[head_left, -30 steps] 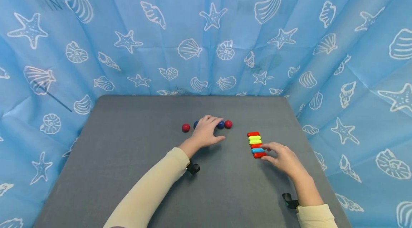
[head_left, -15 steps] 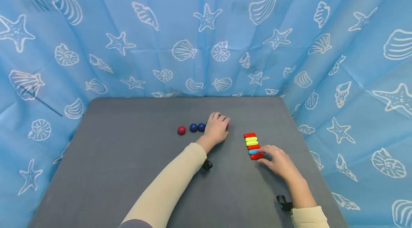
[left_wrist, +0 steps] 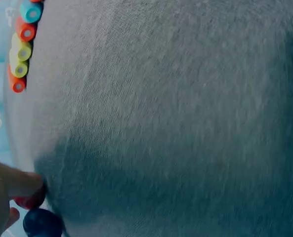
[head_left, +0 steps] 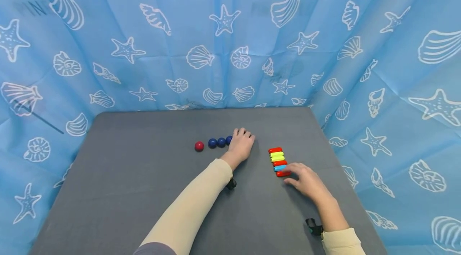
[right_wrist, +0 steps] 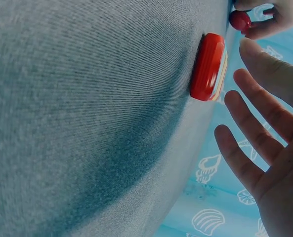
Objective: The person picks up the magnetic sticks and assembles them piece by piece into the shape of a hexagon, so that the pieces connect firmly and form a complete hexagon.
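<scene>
And my left hand (head_left: 242,145) blots the red ball (right_wrist: 240,20) right out of the head view, clipping a blue ball (head_left: 229,139) too! On my left wrist camera, a digit covers part of that red, while the bottom edge slices a dark blue ball (left_wrist: 42,224). My right hand (head_left: 305,179) masks the end of the blue stick (head_left: 279,168); from that wrist, the near red stick (right_wrist: 208,69) hides most of its row. Both sleeves (head_left: 196,195) run off the bottom of the head view.
</scene>
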`<state>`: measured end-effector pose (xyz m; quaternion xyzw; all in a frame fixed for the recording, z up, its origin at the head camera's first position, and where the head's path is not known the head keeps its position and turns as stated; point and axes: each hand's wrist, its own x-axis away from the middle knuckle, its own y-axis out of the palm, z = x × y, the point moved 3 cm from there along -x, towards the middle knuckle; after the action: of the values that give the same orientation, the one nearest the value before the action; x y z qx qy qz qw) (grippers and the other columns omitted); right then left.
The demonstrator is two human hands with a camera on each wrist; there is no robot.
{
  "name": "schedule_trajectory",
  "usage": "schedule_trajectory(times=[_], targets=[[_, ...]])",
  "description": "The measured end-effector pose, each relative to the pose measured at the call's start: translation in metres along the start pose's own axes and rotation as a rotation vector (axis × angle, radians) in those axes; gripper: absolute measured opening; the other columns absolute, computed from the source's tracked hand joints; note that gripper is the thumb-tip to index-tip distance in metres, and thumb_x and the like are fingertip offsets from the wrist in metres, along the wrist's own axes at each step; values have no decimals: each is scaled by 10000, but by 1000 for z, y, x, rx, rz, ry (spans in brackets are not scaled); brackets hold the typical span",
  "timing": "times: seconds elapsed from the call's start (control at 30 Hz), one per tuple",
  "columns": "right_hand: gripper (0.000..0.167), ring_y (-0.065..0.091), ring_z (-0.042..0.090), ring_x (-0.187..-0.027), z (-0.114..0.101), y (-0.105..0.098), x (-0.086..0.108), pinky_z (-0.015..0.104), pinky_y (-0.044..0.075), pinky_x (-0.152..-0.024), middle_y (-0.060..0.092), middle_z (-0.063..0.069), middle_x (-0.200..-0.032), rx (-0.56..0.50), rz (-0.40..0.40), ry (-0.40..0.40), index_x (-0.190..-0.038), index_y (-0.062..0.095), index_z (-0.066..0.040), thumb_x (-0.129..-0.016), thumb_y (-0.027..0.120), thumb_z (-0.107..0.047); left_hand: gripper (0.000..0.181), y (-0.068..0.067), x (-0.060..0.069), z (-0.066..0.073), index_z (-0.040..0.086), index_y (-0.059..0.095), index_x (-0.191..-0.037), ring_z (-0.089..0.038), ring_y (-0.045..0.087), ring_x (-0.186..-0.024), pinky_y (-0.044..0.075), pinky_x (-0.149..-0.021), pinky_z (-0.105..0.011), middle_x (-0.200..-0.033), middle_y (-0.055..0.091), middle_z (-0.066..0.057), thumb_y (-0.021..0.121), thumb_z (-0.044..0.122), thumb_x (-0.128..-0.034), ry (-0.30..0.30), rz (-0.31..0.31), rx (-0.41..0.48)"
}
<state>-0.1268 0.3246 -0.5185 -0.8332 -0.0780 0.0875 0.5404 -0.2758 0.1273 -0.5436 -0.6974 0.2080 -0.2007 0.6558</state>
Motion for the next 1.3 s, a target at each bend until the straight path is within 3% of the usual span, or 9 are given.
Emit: schedule_trajectory(times=[0.2,0.27,0.33,0.5,0.77,0.93,1.1,1.3], targets=[[352,633,377,-1092,-2,3,-2,565,510,-933,695,164,-1164,16,-19,25,-1116,745,-80,-783,856,-111,358,-1,9,2,240,606,-1390,-213,516,-1290,290,-1152,-508,-1382,610,45,586,246,-1033,16,67,60],[351,631,377,-1098,-3,3,-1,564,509,-935,693,164,-1171,26,-28,35,-1119,744,-82,-787,855,-117,369,-6,16,3,234,617,-1378,-203,550,-1248,356,-1115,-469,-1362,620,42,626,276,-1012,24,119,134],[344,631,378,-1099,-2,3,-1,565,509,-935,693,162,-1171,35,-32,38,-1116,745,-83,-791,853,-121,372,-11,26,3,204,640,-1354,-198,580,-1201,420,-1069,-416,-1329,635,27,663,277,-990,30,163,263],[338,627,385,-1115,0,3,1,569,507,-934,690,163,-1184,43,-33,39,-1118,743,-87,-797,847,-118,358,-9,64,-7,128,699,-1273,-195,630,-1156,499,-1002,-355,-1247,679,-16,741,235,-934,39,183,599],[331,638,353,-1079,-3,-2,-1,548,520,-924,701,142,-1155,56,-19,-8,-1100,747,-86,-787,854,-103,302,23,139,-45,102,724,-1192,-147,693,-1040,558,-889,-343,-1179,718,-38,769,194,-908,-72,159,967],[340,640,351,-1081,-4,-1,-7,546,525,-925,702,143,-1158,64,-20,-4,-1110,748,-89,-788,856,-108,352,30,176,-70,62,692,-1215,-173,715,-1021,567,-888,-333,-1158,714,-62,788,129,-882,-144,200,1135],[326,640,358,-1076,-3,3,-9,547,522,-925,704,152,-1149,76,-34,10,-1096,753,-79,-788,855,-108,438,40,192,-85,46,674,-1283,-201,688,-1080,550,-928,-347,-1188,704,-47,798,124,-870,-141,258,1201],[318,627,364,-1095,0,8,-10,545,514,-935,697,159,-1155,103,-50,48,-1095,755,-67,-793,849,-94,365,57,199,-87,157,728,-1223,-146,643,-1141,533,-949,-332,-1216,688,53,796,258,-878,-105,288,1135]])
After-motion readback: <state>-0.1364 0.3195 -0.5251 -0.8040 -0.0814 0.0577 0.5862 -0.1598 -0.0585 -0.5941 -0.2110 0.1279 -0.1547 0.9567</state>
